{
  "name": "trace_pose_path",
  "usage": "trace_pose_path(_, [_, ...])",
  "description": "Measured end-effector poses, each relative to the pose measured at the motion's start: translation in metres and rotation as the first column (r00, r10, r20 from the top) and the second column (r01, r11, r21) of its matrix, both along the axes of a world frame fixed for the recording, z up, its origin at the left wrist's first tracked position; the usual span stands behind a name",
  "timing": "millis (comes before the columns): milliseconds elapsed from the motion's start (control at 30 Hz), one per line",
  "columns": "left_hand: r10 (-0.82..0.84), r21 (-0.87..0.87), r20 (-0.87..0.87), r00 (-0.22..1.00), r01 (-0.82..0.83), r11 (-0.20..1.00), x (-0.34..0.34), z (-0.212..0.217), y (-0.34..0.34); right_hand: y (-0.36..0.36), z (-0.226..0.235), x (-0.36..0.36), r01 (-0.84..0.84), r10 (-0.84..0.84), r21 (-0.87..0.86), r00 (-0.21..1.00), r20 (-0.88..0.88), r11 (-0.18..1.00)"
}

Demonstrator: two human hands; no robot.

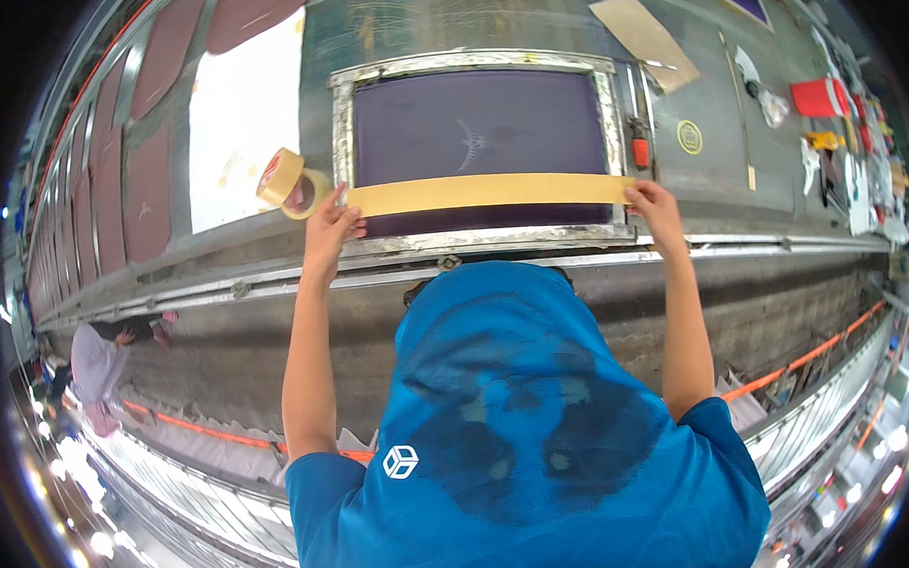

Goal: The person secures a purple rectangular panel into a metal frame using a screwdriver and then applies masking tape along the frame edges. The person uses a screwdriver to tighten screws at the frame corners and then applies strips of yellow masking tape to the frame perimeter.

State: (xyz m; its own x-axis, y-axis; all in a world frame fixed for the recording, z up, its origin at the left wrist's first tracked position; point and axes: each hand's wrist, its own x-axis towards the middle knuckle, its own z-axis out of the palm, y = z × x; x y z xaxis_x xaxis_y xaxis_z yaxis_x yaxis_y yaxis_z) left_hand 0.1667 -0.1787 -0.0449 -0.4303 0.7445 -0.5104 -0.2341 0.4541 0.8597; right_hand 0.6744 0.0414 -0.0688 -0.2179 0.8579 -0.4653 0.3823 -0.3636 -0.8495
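While stretched flat across the lower part of a framed screen, a long strip of tan tape spans from one hand to the other. Far left: rows of dark red panels laid along the table, then a white sheet beside them. Next, a roll of tape, tilted on edge, just left of the screen frame and close against the left hand. Left hand raised from below, grip closed on the left end of the strip, fingers pinching it at the frame's left rail. Middle: metal-framed screen with dark purple mesh and a faint pale drawing at its centre, lying flat on the table; strip running straight across just above the frame's near rail. Right hand likewise clamped on the strip's right end, over the frame's right rail. Just right of the frame, a small red tool and a round yellow mark. Farther right, a brown cardboard piece, a thin wooden stick, a red tub and scattered clutter at the table's far end. Below the hands, a blue hooded top filling the lower middle.
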Motion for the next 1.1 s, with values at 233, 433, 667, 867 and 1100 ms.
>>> trace_pose_path(233, [-0.314,-0.103,-0.66,0.683,0.331,0.938,-0.016,-0.032,-0.002,-0.018,-0.003,-0.021,-0.049,0.048,0.037,0.999,0.022,0.998])
trace_pose_path(433, [-0.369,-0.199,-0.851,0.373,0.42,0.885,-0.005,-0.024,-0.008,-0.011,-0.026,-0.002,-0.381,0.371,0.051,0.918,0.142,0.923])
trace_pose_path(667, [-0.289,-0.167,-0.888,0.357,0.335,0.927,-0.007,-0.037,-0.02,-0.022,-0.002,-0.024,-0.457,0.401,0.275,0.885,0.237,0.846])
trace_pose_path(867, [-0.222,-0.118,-0.951,0.216,0.412,0.903,-0.003,-0.035,-0.018,-0.02,-0.002,-0.023,-0.505,0.321,0.523,0.856,0.406,0.686])
trace_pose_path(1100, [-0.225,-0.2,-0.974,0.007,0.433,0.879,0.003,-0.04,-0.026,-0.032,-0.005,-0.016,-0.645,0.312,0.59,0.759,0.572,0.486])
